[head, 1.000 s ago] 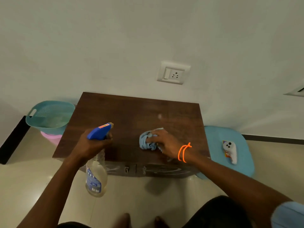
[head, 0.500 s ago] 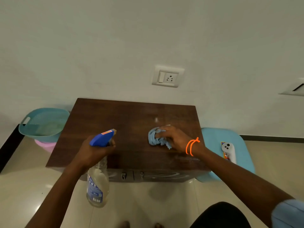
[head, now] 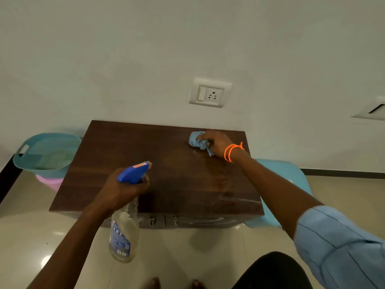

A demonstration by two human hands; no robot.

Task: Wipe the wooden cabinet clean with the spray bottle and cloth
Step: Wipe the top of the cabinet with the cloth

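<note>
Cloth (head: 199,141), bunched in the right hand (head: 216,142)'s grip, sits at the cabinet (head: 129,147)'s far-right corner, unwiped wood stretching leftward, while the left hand (head: 120,190) clasps the spray bottle (head: 124,236) near-left.

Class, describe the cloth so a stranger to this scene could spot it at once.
Find the dark wooden cabinet against the white wall. At its far right corner, below the wall socket, the right hand grips a crumpled cloth. It is the only pale blue fabric on the brown top.

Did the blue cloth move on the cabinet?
Yes. The cloth, gripped by the right hand, went from the cabinet top's front middle to its back right, toward the wall socket.
</note>
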